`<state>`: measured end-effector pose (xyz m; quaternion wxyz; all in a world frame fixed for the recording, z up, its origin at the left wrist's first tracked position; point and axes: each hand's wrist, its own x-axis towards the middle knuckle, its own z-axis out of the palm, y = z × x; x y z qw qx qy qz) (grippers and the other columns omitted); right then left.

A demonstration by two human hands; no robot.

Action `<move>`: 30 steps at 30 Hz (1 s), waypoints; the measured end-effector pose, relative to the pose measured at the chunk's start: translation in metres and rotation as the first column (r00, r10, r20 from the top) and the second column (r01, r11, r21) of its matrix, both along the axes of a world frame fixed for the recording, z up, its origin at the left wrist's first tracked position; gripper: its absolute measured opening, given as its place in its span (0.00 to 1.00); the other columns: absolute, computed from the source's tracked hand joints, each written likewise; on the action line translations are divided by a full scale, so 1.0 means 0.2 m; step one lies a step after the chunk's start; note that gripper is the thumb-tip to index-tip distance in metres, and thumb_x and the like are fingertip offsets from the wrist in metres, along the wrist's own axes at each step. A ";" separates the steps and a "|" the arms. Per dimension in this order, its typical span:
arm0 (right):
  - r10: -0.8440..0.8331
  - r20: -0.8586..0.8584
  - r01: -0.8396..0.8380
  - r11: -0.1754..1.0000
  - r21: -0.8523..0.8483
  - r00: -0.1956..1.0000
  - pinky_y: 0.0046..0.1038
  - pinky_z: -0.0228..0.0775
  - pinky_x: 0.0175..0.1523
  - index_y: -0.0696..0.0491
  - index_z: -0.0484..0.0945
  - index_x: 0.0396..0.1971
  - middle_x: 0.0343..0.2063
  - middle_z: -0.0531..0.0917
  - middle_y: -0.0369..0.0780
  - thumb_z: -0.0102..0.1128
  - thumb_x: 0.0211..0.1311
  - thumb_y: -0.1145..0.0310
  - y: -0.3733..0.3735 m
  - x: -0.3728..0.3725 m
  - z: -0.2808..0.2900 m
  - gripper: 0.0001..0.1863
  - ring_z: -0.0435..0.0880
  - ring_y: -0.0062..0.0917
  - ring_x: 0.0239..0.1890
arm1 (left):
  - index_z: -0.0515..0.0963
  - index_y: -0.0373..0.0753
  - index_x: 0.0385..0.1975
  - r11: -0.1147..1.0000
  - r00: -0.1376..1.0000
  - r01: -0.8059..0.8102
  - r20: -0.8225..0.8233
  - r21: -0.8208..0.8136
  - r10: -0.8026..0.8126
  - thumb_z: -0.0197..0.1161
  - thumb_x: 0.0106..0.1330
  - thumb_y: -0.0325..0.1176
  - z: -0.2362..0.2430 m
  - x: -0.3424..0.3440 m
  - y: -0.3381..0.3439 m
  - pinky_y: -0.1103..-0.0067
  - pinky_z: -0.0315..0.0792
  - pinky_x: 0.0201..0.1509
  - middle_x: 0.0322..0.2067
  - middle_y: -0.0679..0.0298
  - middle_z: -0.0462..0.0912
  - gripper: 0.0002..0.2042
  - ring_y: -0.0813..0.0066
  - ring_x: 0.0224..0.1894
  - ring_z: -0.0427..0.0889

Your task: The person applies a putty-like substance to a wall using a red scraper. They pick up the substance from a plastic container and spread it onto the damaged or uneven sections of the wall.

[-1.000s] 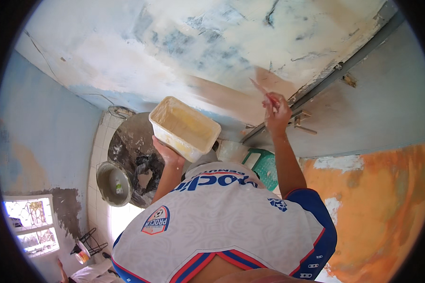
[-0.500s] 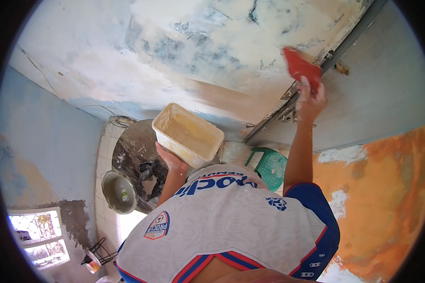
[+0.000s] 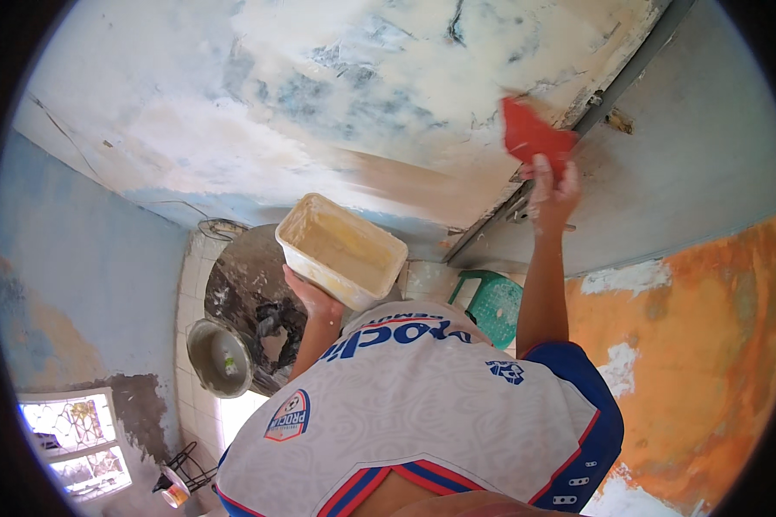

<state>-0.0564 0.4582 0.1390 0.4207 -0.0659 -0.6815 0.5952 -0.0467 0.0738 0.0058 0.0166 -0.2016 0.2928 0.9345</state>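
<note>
My right hand (image 3: 553, 191) grips a red putty scraper (image 3: 533, 133) at its lower end, the blade blurred in front of the patchy white wall (image 3: 353, 95). The scraper is beside the wall's edge; whether it touches the surface I cannot tell. My left hand (image 3: 313, 295) holds a cream rectangular plastic tub (image 3: 341, 274) from its near left side, the fingers partly hidden under it. Pale filler residue coats the inside of the tub. Patches of cream filler and bluish old paint cover the wall above it.
A grey metal frame (image 3: 612, 95) runs along the wall's right edge. Below are a round dark table (image 3: 241, 258) with a crumpled black plastic bag (image 3: 286, 323), a grey bucket (image 3: 205, 349) and a green plastic stool (image 3: 497, 308). An orange wall (image 3: 690, 327) stands at right.
My right hand and the red scraper have moved slightly left and down. The tub stays nearly in place in my left hand.
</note>
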 end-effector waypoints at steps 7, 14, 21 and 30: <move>-0.125 0.152 0.119 0.992 0.048 0.980 0.23 0.76 0.40 0.57 0.83 0.46 0.29 0.86 0.36 0.66 0.71 0.62 0.12 -0.04 -0.02 0.14 0.84 0.19 0.31 | 0.62 0.46 0.74 1.000 0.999 0.026 -0.020 -0.010 -0.026 0.35 0.74 0.68 -0.02 0.00 0.00 0.62 0.63 0.74 0.71 0.59 0.68 0.38 0.55 0.71 0.68; 0.095 0.292 -0.131 0.986 0.106 0.952 0.23 0.77 0.39 0.57 0.82 0.45 0.34 0.87 0.35 0.66 0.70 0.62 0.10 0.00 -0.08 0.13 0.85 0.17 0.32 | 0.63 0.46 0.74 1.000 1.000 0.020 -0.008 -0.014 -0.020 0.35 0.76 0.65 -0.01 -0.02 0.04 0.62 0.64 0.74 0.70 0.58 0.69 0.36 0.55 0.71 0.68; 0.087 -0.025 -0.089 0.991 -0.104 0.996 0.22 0.76 0.38 0.58 0.81 0.44 0.30 0.87 0.36 0.66 0.71 0.67 0.10 0.03 0.01 0.10 0.84 0.17 0.30 | 0.62 0.47 0.74 1.000 1.000 0.024 0.000 -0.014 -0.024 0.35 0.77 0.64 0.04 0.00 0.04 0.62 0.64 0.73 0.70 0.60 0.68 0.35 0.56 0.71 0.68; 0.021 -0.070 -0.026 0.997 -0.072 0.997 0.21 0.76 0.41 0.57 0.82 0.47 0.31 0.87 0.35 0.66 0.71 0.64 0.10 0.03 0.01 0.13 0.84 0.19 0.31 | 0.61 0.47 0.75 0.999 0.999 0.032 -0.037 -0.041 -0.033 0.33 0.76 0.66 0.03 0.02 0.03 0.61 0.64 0.74 0.72 0.58 0.67 0.36 0.55 0.72 0.68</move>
